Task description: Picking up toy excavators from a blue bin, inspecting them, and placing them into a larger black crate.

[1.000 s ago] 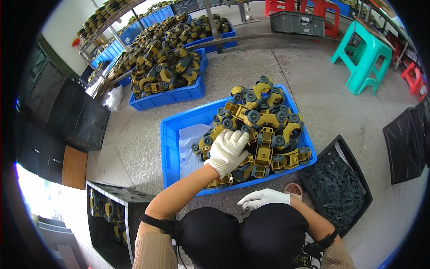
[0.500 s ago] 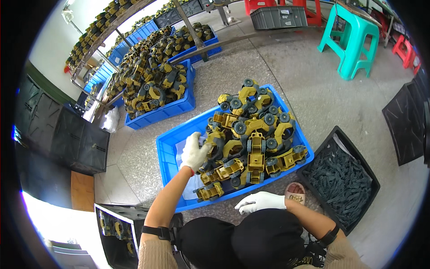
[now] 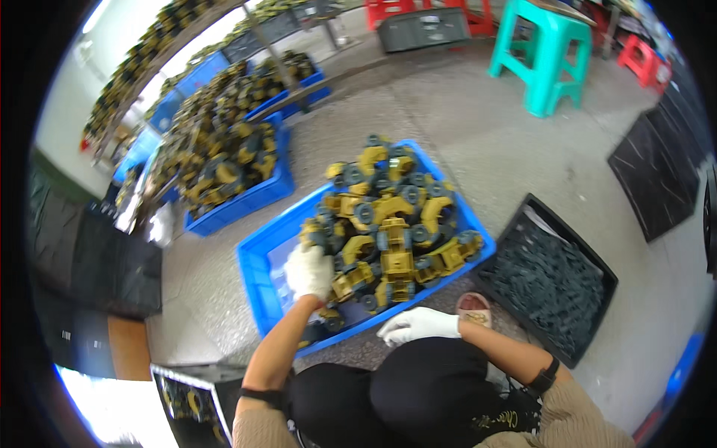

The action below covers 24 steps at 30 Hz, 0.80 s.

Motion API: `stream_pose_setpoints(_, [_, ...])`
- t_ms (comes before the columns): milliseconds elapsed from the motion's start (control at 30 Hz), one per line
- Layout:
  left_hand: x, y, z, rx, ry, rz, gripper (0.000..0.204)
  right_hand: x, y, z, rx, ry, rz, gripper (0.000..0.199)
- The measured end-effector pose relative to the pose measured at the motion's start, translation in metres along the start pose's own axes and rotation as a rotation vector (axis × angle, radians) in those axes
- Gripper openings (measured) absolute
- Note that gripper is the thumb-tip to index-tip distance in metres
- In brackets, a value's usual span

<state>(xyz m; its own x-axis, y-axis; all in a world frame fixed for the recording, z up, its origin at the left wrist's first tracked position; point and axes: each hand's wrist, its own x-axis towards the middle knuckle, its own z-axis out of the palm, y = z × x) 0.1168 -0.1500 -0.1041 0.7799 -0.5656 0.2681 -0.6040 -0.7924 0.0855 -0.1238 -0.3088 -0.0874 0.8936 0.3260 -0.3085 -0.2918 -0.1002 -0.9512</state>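
A blue crate (image 3: pixel 261 302) in front of me holds a heap of yellow-and-black toy truck bodies with grey wheels (image 3: pixel 396 261). My left hand (image 3: pixel 308 272), in a white glove, is in the crate against the left side of this heap. It is smeared by motion and its fingers are hidden, so any grip on a toy does not show. Below it, one more toy truck (image 3: pixel 331 321) lies by the crate's near wall. Outside that wall, my white-gloved right hand (image 3: pixel 420 325) rests above my knee, fingers loosely stretched and holding nothing.
A black crate of dark grey plastic parts (image 3: pixel 549 280) stands on the right. Another blue crate (image 3: pixel 243 205), heaped with toy trucks, is at the far left. Beyond stand a green stool (image 3: pixel 544 63) and a grey bin (image 3: pixel 423 31). A black box (image 3: pixel 190 403) sits at lower left.
The whole scene has shifted left in the picture as my head turned. My left hand stays at the heap's left side, its fingers now out of sight. My right hand still rests near my knee.
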Motion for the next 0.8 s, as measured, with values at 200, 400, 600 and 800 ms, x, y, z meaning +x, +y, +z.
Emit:
stream_pose_setpoints(200, [-0.017,-0.067,-0.046,-1.156,-0.164,-0.45,0.019,-0.043,0.034,-0.039,0.61,0.66,-0.057,0.027])
stream_pose_setpoints(400, [-0.043,-0.069,-0.083,-1.753,-0.278,-0.553,0.026,-0.151,0.16,-0.15,-0.442,1.655,0.31,0.026])
stream_pose_setpoints(600, [-0.053,0.009,-0.105,-1.709,-0.451,-0.45,0.025,-0.174,0.194,-0.219,-0.518,1.43,0.834,0.036])
stream_pose_setpoints(800, [-0.047,0.056,-0.13,-1.28,-0.615,-0.422,0.024,-0.136,0.206,-0.236,-0.363,1.394,1.034,0.056])
